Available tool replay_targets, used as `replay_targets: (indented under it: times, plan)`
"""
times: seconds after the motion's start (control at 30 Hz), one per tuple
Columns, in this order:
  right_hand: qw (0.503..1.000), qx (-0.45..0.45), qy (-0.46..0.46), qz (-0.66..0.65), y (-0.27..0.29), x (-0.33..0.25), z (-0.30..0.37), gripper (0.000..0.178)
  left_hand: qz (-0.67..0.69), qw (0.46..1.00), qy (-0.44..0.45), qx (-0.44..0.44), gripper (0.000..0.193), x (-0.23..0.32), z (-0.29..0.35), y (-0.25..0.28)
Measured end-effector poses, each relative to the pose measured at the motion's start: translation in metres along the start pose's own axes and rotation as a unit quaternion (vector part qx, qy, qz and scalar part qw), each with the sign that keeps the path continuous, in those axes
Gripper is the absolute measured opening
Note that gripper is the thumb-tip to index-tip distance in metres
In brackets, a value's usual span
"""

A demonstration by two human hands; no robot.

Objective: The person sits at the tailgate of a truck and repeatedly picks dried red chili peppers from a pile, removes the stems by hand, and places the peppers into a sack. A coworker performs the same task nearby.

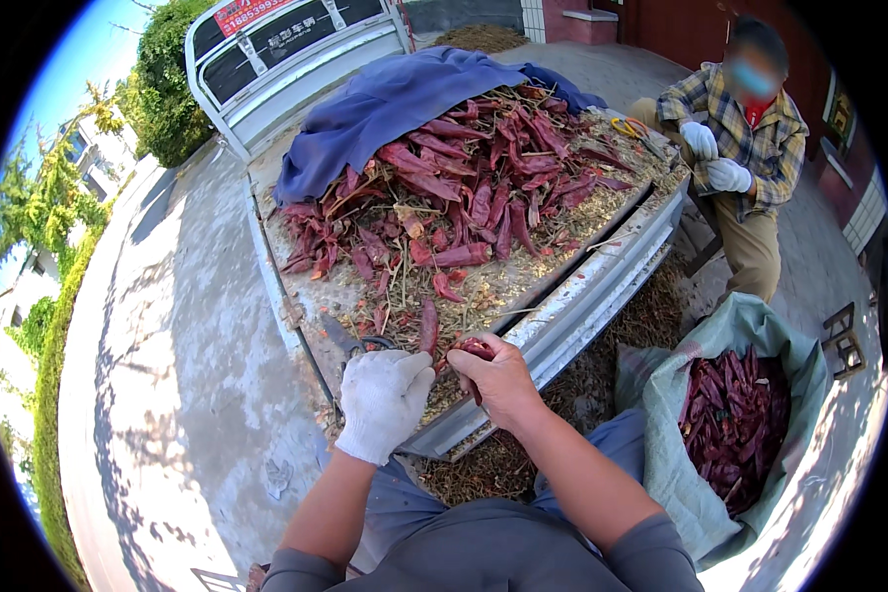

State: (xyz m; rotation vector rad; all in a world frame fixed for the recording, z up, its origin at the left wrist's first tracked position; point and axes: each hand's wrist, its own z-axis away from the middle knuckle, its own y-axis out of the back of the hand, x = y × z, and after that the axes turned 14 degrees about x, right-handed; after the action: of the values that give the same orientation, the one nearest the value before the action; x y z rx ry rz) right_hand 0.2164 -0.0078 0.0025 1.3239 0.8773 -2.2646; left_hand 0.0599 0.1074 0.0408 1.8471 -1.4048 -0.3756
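Observation:
My right hand (501,383) is bare and closed around a dark red dried chili pepper (476,349), over the near edge of a truck bed. Beside it, my left hand (385,403) wears a white knit glove. Its fingers are curled in, and what they hold, if anything, is hidden. A single chili pepper (428,327) lies on the bed just beyond both hands. Farther back rises a large heap of dried chili peppers (464,187), partly covered by a blue cloth (385,104). Stems and pale seeds are scattered around the heap.
At the right stands an open green woven sack (661,444) holding many chili peppers (735,424). A person (740,128) in a plaid shirt and white gloves sits by the far bed corner, near orange-handled scissors (629,127). The metal tailgate (592,296) crosses before me; stalks litter the ground.

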Motion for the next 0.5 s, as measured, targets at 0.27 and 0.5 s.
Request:
replay_targets:
  times: [0.27, 0.5]
  plan:
    - [0.989, 0.018, 0.000, -0.145, 0.036, -0.011, 0.006, 0.017, -0.066, 0.996, 0.019, 0.060, 0.033, 0.001, -0.007, 0.007]
    - [0.984, 0.013, -0.013, -0.176, 0.075, 0.004, 0.028, 0.014, -0.124, 0.986, -0.089, -0.072, 0.021, 0.024, -0.025, -0.021]
